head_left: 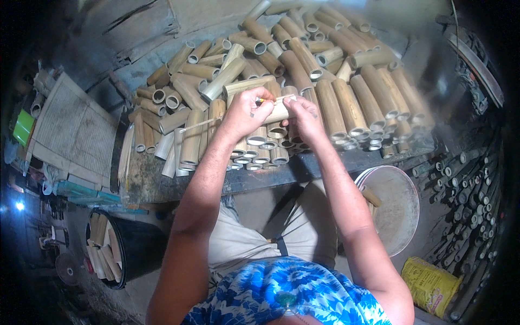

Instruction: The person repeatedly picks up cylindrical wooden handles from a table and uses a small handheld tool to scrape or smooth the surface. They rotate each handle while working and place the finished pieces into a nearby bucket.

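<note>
The left hand (249, 112) is closed on a small yellow tool (262, 100), its exact kind hidden by the fingers, while the right hand (307, 119) is clamped on a pale bamboo tube (278, 112), which lies between the two hands above the front of the pile. A thin stick (200, 125) juts out leftward beside the left wrist, over more bamboo tubes (327, 103) heaped and stacked on the worktable (149, 188). Farther out stand a black bin (142, 244) of bamboo pieces at left and, at right, a pale bucket (400, 214) and a yellow sack (428, 284).
</note>
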Available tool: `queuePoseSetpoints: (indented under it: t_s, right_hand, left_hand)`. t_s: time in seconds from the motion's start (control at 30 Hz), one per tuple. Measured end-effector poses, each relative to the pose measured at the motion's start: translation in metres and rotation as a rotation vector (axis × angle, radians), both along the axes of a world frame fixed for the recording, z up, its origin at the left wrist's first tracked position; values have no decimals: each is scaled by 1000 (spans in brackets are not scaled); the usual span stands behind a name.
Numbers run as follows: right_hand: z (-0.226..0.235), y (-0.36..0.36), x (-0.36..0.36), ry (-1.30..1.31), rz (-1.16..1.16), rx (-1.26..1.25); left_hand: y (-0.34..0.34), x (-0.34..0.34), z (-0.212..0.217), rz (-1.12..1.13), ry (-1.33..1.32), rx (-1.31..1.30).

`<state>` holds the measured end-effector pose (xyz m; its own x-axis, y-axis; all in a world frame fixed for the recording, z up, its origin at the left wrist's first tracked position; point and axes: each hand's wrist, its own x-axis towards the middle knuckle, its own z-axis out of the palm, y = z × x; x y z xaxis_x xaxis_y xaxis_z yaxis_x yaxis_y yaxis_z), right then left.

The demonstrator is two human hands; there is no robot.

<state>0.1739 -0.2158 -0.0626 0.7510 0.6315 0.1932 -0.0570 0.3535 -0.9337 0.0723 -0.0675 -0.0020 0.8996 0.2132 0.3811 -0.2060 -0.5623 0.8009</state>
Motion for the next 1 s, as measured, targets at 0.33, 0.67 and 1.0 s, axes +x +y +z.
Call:
queuePoseSetpoints:
  t_s: [0.33, 0.67, 1.0]
  right_hand:
    - [-1, 0, 2, -19, -12, -11]
    - [12, -34, -20, -89, -136, -9]
    - [-35, -286, -64, 265, -605, 168]
  left_hand:
    - [30, -52, 8, 229, -213, 85]
    - [46, -124, -6, 391, 64, -237]
    - [-58, -182, 36, -1142, -708, -1628]
